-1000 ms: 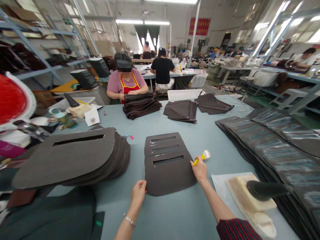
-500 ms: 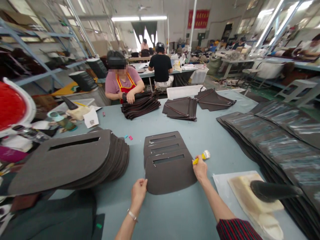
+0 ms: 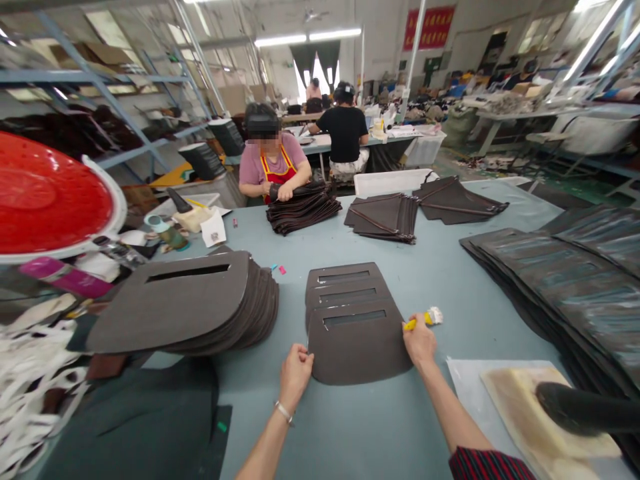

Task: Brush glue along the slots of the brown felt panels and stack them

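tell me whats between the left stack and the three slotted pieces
A pink scrap and a blue scrap on the tabletop, the left hand nearer, in the head view.

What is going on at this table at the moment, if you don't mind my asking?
The left hand is at the near left edge of a dark slotted panel, the front one of three overlapping. The right hand holds a yellow brush at that panel's right edge. Across the table, a person in a red apron has both hands on a dark stack.
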`<state>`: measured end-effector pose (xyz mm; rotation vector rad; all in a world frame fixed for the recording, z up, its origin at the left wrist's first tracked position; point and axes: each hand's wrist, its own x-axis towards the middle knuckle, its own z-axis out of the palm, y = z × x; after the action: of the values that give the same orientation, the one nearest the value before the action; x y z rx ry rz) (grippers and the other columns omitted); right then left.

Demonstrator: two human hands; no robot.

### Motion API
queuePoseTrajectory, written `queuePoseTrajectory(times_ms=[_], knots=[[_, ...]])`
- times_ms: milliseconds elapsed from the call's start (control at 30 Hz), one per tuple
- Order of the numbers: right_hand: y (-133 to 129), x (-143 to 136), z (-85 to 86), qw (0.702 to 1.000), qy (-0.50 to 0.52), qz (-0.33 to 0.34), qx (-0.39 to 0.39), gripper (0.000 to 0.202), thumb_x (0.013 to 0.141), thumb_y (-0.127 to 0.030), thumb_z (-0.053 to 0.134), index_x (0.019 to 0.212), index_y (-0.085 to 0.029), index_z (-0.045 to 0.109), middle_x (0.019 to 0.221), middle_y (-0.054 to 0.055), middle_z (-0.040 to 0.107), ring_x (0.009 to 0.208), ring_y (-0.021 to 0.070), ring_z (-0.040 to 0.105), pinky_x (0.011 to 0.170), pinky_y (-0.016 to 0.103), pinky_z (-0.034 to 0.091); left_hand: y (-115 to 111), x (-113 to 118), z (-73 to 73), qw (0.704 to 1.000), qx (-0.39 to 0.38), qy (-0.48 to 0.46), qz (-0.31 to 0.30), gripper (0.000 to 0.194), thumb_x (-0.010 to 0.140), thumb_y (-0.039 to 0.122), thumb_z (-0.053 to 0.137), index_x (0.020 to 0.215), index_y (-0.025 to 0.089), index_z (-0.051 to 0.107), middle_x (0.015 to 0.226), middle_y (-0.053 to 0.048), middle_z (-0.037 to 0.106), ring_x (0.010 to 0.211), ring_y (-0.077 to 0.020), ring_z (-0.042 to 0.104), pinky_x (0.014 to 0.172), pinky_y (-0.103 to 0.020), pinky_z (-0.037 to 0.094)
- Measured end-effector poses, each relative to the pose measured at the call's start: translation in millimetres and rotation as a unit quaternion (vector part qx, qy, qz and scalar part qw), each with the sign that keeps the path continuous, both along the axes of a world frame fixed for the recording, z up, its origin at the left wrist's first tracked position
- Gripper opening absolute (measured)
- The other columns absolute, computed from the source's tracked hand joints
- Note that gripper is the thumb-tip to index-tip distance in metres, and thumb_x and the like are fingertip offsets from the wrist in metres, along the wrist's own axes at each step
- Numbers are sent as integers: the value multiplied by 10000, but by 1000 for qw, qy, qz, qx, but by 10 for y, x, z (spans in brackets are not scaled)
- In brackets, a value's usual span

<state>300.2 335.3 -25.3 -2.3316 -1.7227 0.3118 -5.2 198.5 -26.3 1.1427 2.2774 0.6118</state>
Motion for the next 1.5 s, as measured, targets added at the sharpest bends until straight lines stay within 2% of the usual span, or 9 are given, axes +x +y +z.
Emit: queuePoseTrajectory(times_ms=[367, 833, 1067, 1167, 1267, 1400, 1500], knots=[[-13, -54, 135, 999, -4, -13, -37, 198, 904, -252, 478, 1094, -227, 527, 792, 39, 639, 707, 161, 601, 603, 233, 311, 5, 31, 52, 999, -15, 21, -34, 125, 805, 322, 506, 879, 224, 483, 763, 1, 674, 718, -155, 632, 644, -241, 392], [0, -55, 101, 999, -8, -12, -40, 202, 918, -318, 446, 1091, -243, 518, 816, 51, 648, 723, 185, 615, 624, 255, 350, 25, 110, 119, 995, -55, 72, -27, 101, 842, 301, 483, 911, 228, 492, 780, -10, 690, 764, -172, 644, 626, -250, 366], [13, -68, 85, 999, -2, -13, -40, 209, 896, -295, 495, 1093, -232, 519, 787, 43, 626, 691, 172, 597, 599, 246, 325, 32, 180, 167, 992, -69, 100, -30, 132, 858, 295, 456, 958, 215, 488, 774, -22, 669, 732, -184, 634, 607, -267, 363], [5, -83, 78, 1000, -12, 13, -11, 188, 878, -240, 504, 1066, -229, 518, 821, 39, 601, 695, 157, 564, 590, 239, 304, 25, 248, 182, 989, -61, 126, -37, 154, 868, 271, 423, 990, 200, 482, 862, -59, 644, 768, -189, 619, 629, -277, 380], [-4, -56, 69, 998, -30, 36, 39, 192, 838, -180, 516, 1026, -215, 527, 849, 53, 564, 791, 181, 536, 590, 240, 296, 6, 287, 213, 986, -46, 155, -39, 154, 874, 234, 390, 975, 183, 496, 981, -99, 589, 852, -189, 591, 701, -284, 404], [9, -9, 27, 991, 2, 54, 123, 245, 777, -80, 467, 985, -188, 539, 819, 56, 531, 843, 205, 499, 652, 256, 336, 47, 295, 273, 981, -31, 190, -33, 218, 886, 219, 339, 974, 147, 525, 973, -125, 543, 903, -220, 554, 772, -336, 417], [38, -90, -20, 967, 94, 158, 176, 328, 749, -20, 393, 996, -172, 545, 873, 62, 548, 863, 190, 500, 741, 268, 373, 198, 369, 309, 976, 1, 202, -78, 257, 885, 225, 358, 1054, 186, 547, 1069, -109, 534, 997, -231, 514, 841, -364, 410]])
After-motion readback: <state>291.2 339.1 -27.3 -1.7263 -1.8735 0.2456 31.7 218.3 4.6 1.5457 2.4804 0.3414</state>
